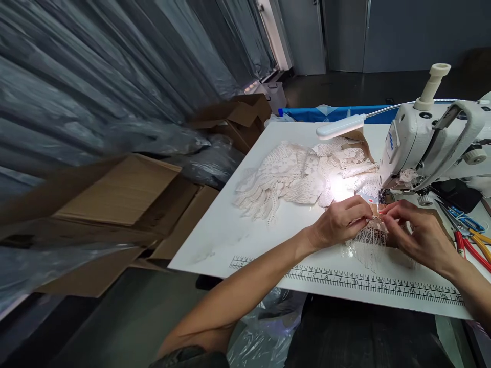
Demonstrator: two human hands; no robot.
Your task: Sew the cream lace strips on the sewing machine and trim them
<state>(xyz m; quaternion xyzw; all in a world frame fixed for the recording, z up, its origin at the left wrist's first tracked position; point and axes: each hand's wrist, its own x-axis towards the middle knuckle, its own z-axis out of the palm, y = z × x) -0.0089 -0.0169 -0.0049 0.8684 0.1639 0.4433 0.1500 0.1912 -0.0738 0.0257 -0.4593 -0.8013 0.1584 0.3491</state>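
Observation:
My left hand [345, 221] and my right hand [420, 232] meet just in front of the needle area of a white sewing machine [402, 138]. Fingers of both hands are pinched on a small piece of pale lace [370, 237], whose fringed lower end spreads over the table toward me. The fingertips nearly touch, and the edge between them is partly hidden. Behind my left hand lies a larger heap of white lace [295, 174], brightly lit close to the machine.
A white lamp [341, 127] hangs over the white table [215, 245], which has a printed ruler [345, 280] along its front edge. Red-handled pliers [460, 243], yellow-handled tool [479, 237] and blue-handled scissors [466, 219] lie at right. Open cardboard boxes [123, 189] stand left.

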